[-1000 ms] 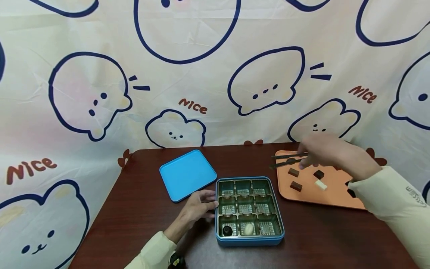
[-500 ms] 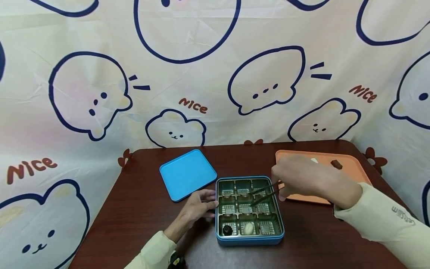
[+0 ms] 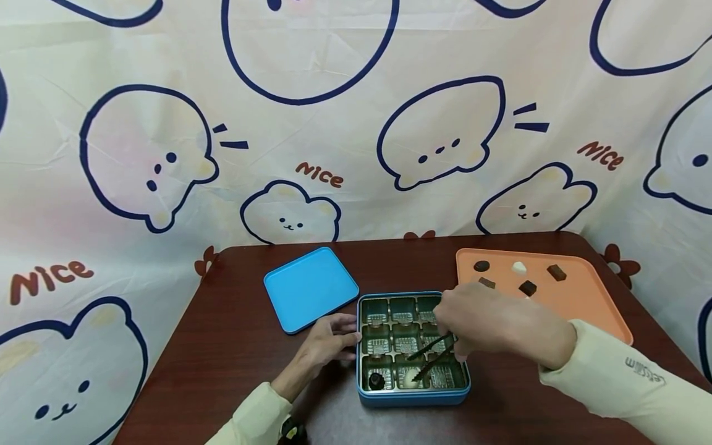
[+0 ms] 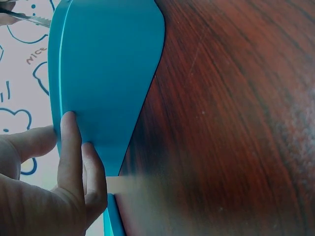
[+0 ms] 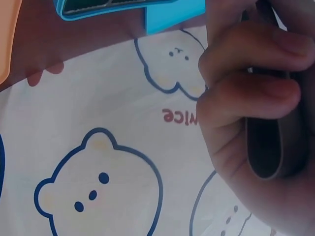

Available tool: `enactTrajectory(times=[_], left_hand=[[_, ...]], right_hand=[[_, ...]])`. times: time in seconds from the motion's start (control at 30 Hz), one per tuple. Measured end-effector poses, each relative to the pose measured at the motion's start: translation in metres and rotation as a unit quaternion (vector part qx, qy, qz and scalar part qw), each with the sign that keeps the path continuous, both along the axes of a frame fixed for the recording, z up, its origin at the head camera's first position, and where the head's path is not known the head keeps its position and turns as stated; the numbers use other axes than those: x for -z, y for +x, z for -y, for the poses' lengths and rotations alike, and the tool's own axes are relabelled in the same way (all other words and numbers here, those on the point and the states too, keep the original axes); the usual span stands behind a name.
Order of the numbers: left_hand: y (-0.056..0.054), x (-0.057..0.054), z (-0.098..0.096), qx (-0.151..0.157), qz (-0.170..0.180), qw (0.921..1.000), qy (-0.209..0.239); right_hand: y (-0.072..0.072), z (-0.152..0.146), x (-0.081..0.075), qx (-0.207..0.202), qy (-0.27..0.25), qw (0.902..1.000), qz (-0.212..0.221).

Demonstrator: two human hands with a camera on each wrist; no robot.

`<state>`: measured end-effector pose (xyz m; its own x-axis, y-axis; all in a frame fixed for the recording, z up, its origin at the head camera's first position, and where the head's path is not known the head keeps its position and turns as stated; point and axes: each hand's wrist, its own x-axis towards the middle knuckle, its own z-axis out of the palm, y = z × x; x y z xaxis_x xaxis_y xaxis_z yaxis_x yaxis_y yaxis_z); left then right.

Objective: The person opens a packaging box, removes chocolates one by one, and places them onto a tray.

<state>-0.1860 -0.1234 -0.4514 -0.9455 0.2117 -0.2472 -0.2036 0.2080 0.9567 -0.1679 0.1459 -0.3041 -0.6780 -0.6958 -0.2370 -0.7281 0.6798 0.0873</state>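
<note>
My left hand [image 3: 327, 341] touches the left side of a blue tin box [image 3: 414, 399]; in the left wrist view its thumb is at the rim and its fingers lie on the outer wall. A gold-green divided insert [image 3: 406, 329] fills the box. My right hand [image 3: 473, 318] grips dark metal tongs [image 3: 436, 356], whose bent end shows in the right wrist view. Their two tips stand apart over the front middle compartment, partly covering a white chocolate [image 3: 409, 378]. Whether they touch it, I cannot tell. A dark round chocolate [image 3: 376, 381] sits in the front left compartment.
A blue lid [image 3: 311, 290] lies behind the box to the left. An orange tray [image 3: 589, 300] on the right bears several chocolates, among them a dark oval one [image 3: 481, 266] and a brown block [image 3: 556, 272]; my right arm hides part of it. A patterned cloth hangs behind the table [image 3: 222, 371].
My right hand has moved left from above the orange tray to the box, then nearer along it, bringing the tongs' tips to the front row. My left hand has stayed put.
</note>
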Motion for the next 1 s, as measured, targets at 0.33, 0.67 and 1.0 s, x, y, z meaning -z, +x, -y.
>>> enactTrajectory(times=[0.33,0.67,1.0], left_hand=[[0.000,-0.001,0.000,0.006,-0.007,1.0000,0.004],[0.000,-0.001,0.000,0.004,-0.006,1.0000,0.003],[0.000,0.000,-0.001,0.001,-0.003,1.0000,0.000]], right_hand=[[0.009,0.013,0.019,-0.037,0.080,0.9861,-0.141],[0.013,0.023,0.032,-0.059,0.110,0.9763,-0.176],[0.015,0.027,0.041,-0.059,0.122,0.9724,-0.190]])
